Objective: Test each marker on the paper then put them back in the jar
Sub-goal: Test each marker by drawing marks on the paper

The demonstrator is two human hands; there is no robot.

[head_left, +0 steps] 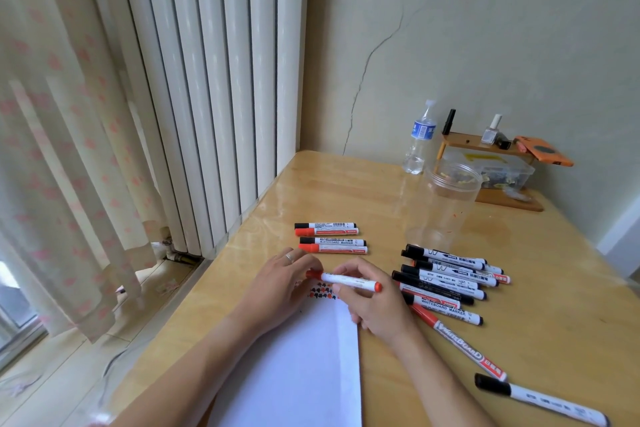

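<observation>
While both hands grip, marker [346,281] gleams cylindrical.

No sleeves, both forearms bare. Only thing worn is a thin silver ring [289,257] on a left hand [282,282] finger.
</observation>
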